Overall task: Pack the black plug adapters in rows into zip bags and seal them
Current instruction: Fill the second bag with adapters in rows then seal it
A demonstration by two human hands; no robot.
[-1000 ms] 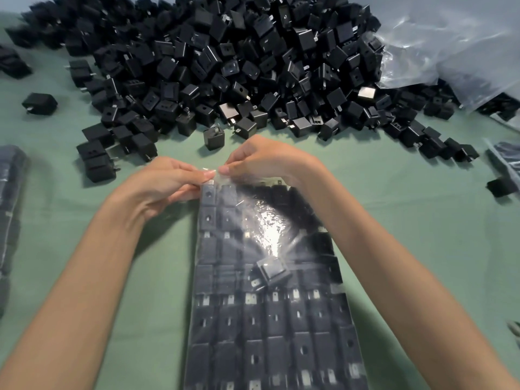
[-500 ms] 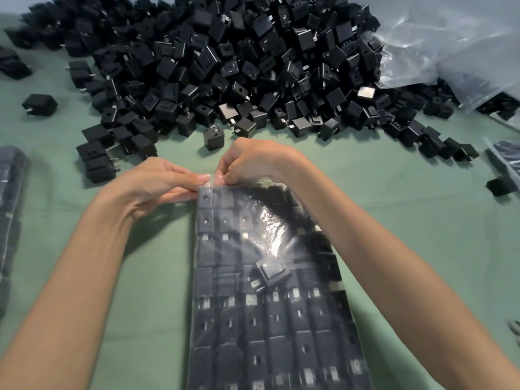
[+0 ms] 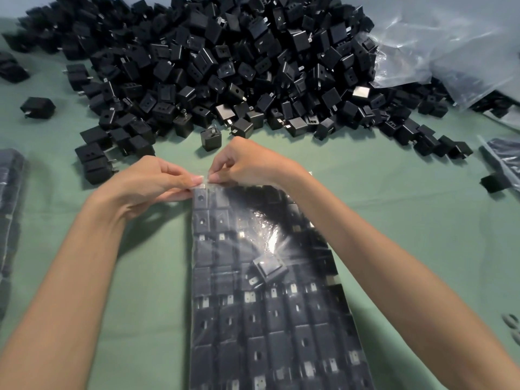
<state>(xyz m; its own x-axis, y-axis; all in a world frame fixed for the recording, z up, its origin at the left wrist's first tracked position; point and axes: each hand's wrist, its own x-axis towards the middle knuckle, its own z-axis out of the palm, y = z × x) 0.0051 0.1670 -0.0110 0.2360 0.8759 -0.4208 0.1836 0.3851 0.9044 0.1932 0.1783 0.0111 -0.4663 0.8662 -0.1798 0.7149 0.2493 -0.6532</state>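
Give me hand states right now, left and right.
Left hand: closed, pinching the top edge of the zip bag.
Right hand: closed, pinching the same edge beside it.

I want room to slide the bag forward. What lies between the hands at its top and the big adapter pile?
Head view: bare green tablecloth, plus one black cube-shaped plug adapter standing just ahead of the right hand pinching the clear zip bag.

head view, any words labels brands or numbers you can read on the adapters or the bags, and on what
No text can be read anywhere.
zip bag: clear film, no print visible.
adapters in the pile: plain black faces, any moulded marks too small to read.
grey marks at the right edge: too blurred to read.
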